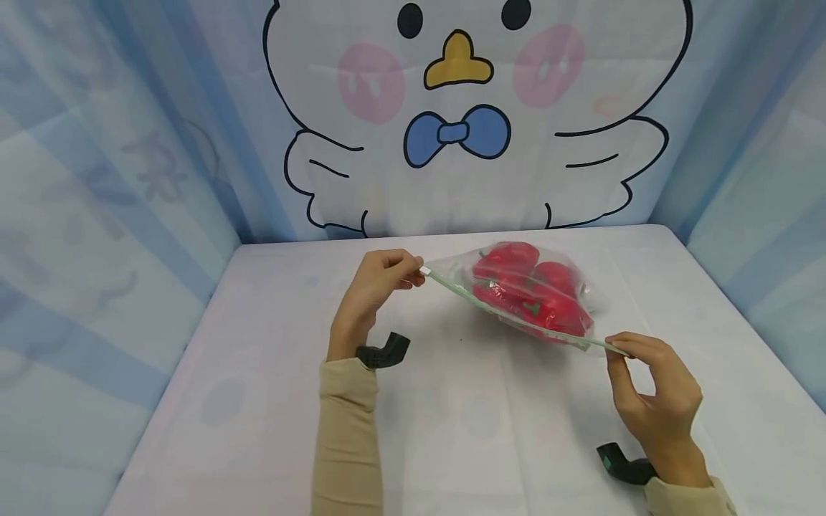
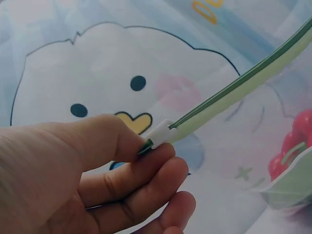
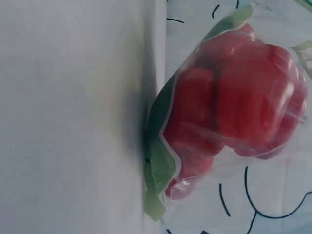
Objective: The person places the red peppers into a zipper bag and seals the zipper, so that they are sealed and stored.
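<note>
A clear slider zip bag [image 1: 457, 271] with several red bell peppers [image 1: 558, 312] inside is stretched between both hands. Its green zip edge [image 1: 480, 302] slopes down from left to right in the head view. My left hand [image 1: 376, 287] pinches the upper left end of that edge between thumb and forefinger, right at the white slider [image 2: 163, 132]. The opposite end is pinched between the thumb and fingers of my right hand [image 1: 661, 401]. In the right wrist view the peppers [image 3: 253, 97] press against the plastic, and the right hand is out of sight.
A white-covered table [image 1: 271, 430] lies under the bag. Behind it hangs a cloth [image 1: 464, 193] with a cartoon bird, and pale blue curtains [image 1: 77, 287] close off both sides. Dark camera mounts [image 1: 387, 351] sit on both wrists.
</note>
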`<state>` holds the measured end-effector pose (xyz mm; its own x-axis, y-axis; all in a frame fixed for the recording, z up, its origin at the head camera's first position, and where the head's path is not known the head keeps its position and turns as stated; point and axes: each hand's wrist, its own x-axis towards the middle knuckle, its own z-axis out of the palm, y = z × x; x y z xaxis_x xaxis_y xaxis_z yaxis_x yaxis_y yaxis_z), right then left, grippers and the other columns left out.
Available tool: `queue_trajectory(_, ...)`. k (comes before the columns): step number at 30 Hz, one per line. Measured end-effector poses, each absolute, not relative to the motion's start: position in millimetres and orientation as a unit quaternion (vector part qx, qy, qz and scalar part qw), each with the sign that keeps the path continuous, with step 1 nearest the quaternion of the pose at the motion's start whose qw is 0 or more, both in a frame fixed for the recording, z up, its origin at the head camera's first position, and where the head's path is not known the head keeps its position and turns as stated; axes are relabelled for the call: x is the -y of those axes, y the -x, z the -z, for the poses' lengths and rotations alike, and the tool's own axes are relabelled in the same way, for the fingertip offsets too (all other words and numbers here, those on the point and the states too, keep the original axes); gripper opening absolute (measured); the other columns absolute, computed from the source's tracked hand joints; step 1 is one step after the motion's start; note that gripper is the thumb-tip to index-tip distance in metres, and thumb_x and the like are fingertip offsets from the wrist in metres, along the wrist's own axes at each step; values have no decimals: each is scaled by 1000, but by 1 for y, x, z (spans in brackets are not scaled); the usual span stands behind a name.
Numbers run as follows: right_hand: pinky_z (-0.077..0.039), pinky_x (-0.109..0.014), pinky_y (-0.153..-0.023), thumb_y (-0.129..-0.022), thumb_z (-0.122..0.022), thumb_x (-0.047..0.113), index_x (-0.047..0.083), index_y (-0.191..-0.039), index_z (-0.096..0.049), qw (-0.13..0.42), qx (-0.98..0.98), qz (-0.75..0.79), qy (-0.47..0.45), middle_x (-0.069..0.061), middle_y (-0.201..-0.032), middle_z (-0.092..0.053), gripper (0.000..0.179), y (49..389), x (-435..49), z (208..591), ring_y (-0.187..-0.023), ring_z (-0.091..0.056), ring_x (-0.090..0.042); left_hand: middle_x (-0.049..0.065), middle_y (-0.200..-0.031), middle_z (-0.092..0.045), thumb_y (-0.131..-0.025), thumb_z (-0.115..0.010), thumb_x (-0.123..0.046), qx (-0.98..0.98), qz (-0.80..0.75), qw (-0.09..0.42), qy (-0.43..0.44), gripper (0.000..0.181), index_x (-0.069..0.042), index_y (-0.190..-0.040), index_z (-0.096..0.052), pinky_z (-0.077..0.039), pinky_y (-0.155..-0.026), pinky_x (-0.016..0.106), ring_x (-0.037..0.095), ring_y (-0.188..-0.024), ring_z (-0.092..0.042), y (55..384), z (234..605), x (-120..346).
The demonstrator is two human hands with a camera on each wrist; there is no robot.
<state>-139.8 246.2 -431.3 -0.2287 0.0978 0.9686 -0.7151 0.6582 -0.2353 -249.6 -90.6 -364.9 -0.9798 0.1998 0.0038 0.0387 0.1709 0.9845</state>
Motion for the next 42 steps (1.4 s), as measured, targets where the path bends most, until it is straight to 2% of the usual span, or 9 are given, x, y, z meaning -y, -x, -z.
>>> queue_trajectory(8,-54,-13,-96,-96,-74,18,-16,-82,-64,611,653,-386,-226,-30,-78,-70,38,136,-235,413,-92,-72,-3,-1,-86,-72,-102,-67,-25,-749,-657,2,-89,24,-6,-88,-70,-53,-98,36,25,-97,-69,232,340,99)
queue_trajectory(12,-54,-13,-96,-97,-74,20,-17,-82,-63,614,645,-390,-234,-29,-78,-70,41,132,-229,404,-90,-73,-5,-3,-84,-72,-101,-67,-25,-749,-656,-6,-93,23,-6,-88,-70,-53,-98,39,20,-93,-69,226,334,105)
queue_trajectory(17,-53,-11,-95,-98,-73,23,-16,-80,-64,595,651,-384,-273,-27,-75,-69,44,121,-218,401,-85,-70,-10,-4,-82,-72,-102,-66,-25,-761,-645,1,-78,22,-6,-91,-71,-53,-95,36,18,-92,-69,225,331,116)
queue_trajectory(24,-52,-10,-94,-100,-70,20,-11,-79,-68,542,659,-373,-365,-22,-74,-71,38,112,-195,402,-72,-62,-20,-3,-81,-69,-103,-64,-25,-786,-617,2,-38,24,-4,-95,-72,-54,-93,33,19,-91,-66,231,332,133)
queue_trajectory(28,-53,-15,-83,-101,-67,16,-7,-80,-72,507,664,-355,-421,-18,-75,-72,31,110,-177,403,-70,-62,-22,-4,-79,-68,-104,-64,-26,-800,-600,-2,-24,26,-2,-96,-71,-54,-88,29,18,-88,-65,235,336,144)
queue_trajectory(34,-53,-26,-68,-102,-63,11,-3,-84,-74,466,661,-324,-491,-12,-80,-74,25,111,-149,409,-70,-65,-21,-2,-76,-65,-104,-63,-25,-826,-563,-4,-22,27,-1,-96,-71,-54,-86,31,23,-86,-64,247,350,161)
queue_trajectory(37,-55,-27,-70,-103,-62,13,0,-90,-76,430,681,-318,-501,-8,-86,-75,23,113,-137,414,-75,-67,-20,1,-78,-64,-105,-61,-26,-838,-546,-4,-26,28,-1,-97,-71,-54,-84,30,23,-85,-64,257,357,165)
queue_trajectory(42,-55,-22,-81,-106,-59,26,10,-102,-75,337,740,-337,-475,3,-97,-74,23,126,-124,426,-87,-67,-13,5,-88,-64,-108,-56,-27,-845,-534,4,-16,32,1,-101,-69,-56,-83,31,19,-83,-64,278,372,171)
